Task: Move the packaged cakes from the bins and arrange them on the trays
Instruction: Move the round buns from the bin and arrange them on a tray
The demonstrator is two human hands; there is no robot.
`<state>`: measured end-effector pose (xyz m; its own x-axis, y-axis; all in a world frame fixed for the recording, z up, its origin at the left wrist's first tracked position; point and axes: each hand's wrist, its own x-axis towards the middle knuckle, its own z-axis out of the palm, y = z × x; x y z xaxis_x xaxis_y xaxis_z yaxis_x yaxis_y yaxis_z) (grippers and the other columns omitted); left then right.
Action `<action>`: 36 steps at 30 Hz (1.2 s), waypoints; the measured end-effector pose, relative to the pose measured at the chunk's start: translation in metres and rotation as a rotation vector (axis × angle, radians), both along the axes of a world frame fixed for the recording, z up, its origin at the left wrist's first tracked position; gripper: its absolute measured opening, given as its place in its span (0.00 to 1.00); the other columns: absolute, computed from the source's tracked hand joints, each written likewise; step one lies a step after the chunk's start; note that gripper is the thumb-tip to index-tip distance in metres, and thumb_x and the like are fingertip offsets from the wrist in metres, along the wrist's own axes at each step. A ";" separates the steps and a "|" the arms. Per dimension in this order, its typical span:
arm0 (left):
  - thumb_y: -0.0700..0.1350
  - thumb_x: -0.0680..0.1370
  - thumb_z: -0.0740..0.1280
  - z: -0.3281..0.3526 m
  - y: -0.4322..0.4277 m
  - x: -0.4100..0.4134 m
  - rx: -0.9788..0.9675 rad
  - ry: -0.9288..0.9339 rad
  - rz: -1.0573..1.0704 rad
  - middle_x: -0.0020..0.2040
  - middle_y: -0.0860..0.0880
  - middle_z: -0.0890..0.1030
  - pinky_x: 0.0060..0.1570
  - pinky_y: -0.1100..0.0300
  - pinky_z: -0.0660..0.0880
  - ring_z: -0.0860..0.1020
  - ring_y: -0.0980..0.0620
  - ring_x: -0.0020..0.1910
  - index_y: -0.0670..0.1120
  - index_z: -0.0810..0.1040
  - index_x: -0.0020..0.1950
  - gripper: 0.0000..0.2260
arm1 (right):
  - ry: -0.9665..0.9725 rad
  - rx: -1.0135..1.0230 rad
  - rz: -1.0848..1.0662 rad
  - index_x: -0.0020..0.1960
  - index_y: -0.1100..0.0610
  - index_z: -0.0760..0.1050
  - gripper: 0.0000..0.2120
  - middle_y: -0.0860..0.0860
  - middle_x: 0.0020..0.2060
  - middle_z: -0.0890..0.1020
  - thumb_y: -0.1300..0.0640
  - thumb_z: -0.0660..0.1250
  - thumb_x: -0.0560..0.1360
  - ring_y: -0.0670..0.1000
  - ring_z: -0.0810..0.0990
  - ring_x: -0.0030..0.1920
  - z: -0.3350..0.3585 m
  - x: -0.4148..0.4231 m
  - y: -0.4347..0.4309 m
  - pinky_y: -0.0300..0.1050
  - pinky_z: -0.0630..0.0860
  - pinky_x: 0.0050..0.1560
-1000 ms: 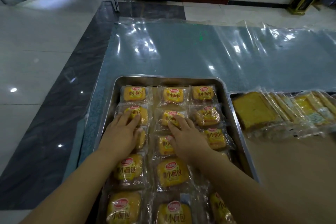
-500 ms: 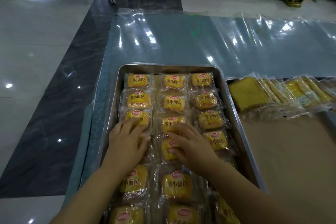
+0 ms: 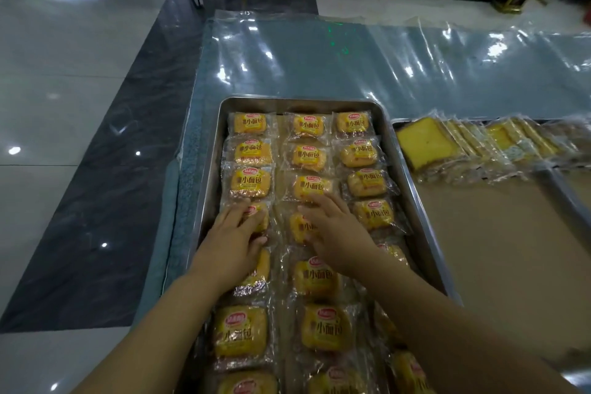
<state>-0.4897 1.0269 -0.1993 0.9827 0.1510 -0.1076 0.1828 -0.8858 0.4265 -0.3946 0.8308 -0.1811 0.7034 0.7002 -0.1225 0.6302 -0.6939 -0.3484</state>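
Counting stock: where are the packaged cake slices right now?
In the head view, the packaged cake slices lie in a row across the far end of the right-hand tray, beside the metal tray of small cakes.

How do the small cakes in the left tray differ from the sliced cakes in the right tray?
The small cakes are rounded buns with red and yellow labels; the sliced cakes are flat rectangular slabs. The small cakes lie flat in three columns; the sliced cakes lean overlapped in one row. Both kinds are yellow and sealed in clear wrappers.
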 end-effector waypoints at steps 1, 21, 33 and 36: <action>0.53 0.78 0.60 0.002 -0.002 -0.005 -0.009 -0.027 -0.007 0.75 0.51 0.57 0.71 0.52 0.55 0.51 0.49 0.74 0.53 0.63 0.73 0.23 | -0.033 0.041 0.022 0.70 0.52 0.67 0.23 0.51 0.73 0.61 0.54 0.64 0.76 0.55 0.50 0.74 0.004 -0.004 -0.005 0.55 0.61 0.69; 0.53 0.79 0.60 0.005 -0.048 0.031 0.066 0.070 -0.165 0.71 0.55 0.68 0.63 0.52 0.58 0.62 0.48 0.68 0.57 0.71 0.67 0.16 | 0.098 0.027 -0.115 0.69 0.47 0.68 0.22 0.45 0.69 0.68 0.51 0.65 0.75 0.49 0.66 0.66 0.002 -0.052 -0.047 0.43 0.66 0.62; 0.52 0.79 0.59 -0.004 -0.044 0.061 0.145 -0.117 -0.316 0.76 0.53 0.56 0.71 0.48 0.53 0.50 0.46 0.74 0.54 0.59 0.74 0.23 | 0.050 0.091 -0.310 0.66 0.49 0.71 0.20 0.44 0.63 0.72 0.52 0.66 0.75 0.46 0.67 0.65 0.007 -0.044 -0.093 0.44 0.68 0.64; 0.51 0.82 0.52 -0.011 -0.047 0.074 0.201 0.041 -0.409 0.77 0.53 0.43 0.72 0.46 0.45 0.40 0.46 0.75 0.55 0.48 0.76 0.24 | 0.045 0.106 -0.316 0.64 0.48 0.72 0.18 0.43 0.62 0.73 0.52 0.66 0.75 0.46 0.67 0.63 0.009 -0.042 -0.101 0.42 0.68 0.62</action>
